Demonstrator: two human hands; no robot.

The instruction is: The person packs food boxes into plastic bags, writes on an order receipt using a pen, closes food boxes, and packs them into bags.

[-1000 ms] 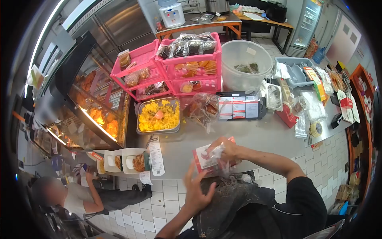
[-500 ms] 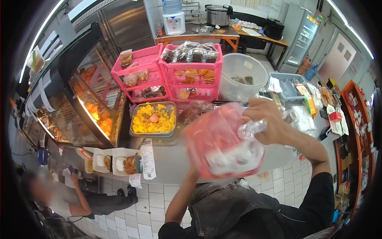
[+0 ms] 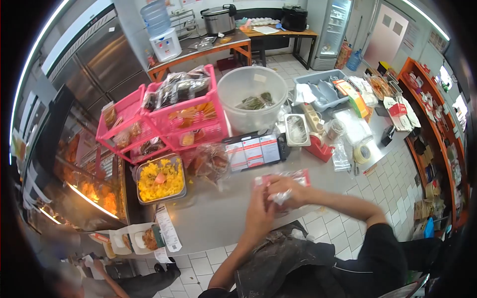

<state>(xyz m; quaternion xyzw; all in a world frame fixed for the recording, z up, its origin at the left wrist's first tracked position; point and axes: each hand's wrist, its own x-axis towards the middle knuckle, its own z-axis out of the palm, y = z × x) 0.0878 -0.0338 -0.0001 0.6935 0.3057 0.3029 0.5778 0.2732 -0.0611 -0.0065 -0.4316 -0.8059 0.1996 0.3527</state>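
A clear plastic bag (image 3: 300,175) with something red and white inside is held low over the near edge of the steel counter. My right hand (image 3: 289,191) is closed on the bunched, twisted plastic at its top. Pressed close against it, my left hand (image 3: 260,212) has its fingers closed around the bag's gathered neck. Both hands cover most of the bag, so its contents are largely hidden. Beyond them on the counter lie a tablet (image 3: 255,151) with an order screen and a red tape dispenser (image 3: 319,149).
A tray of yellow rice (image 3: 183,191), pink crates (image 3: 218,116) and a clear tub (image 3: 251,82) stand at the left and back. Open food boxes (image 3: 119,241) and a receipt (image 3: 168,227) lie front left, near another person (image 3: 84,280). A heated cabinet (image 3: 94,193) glows at far left.
The bag has come down from above the counter, close to my body. My left hand has moved up from beside the bag to its neck, meeting my right. The view has turned right.
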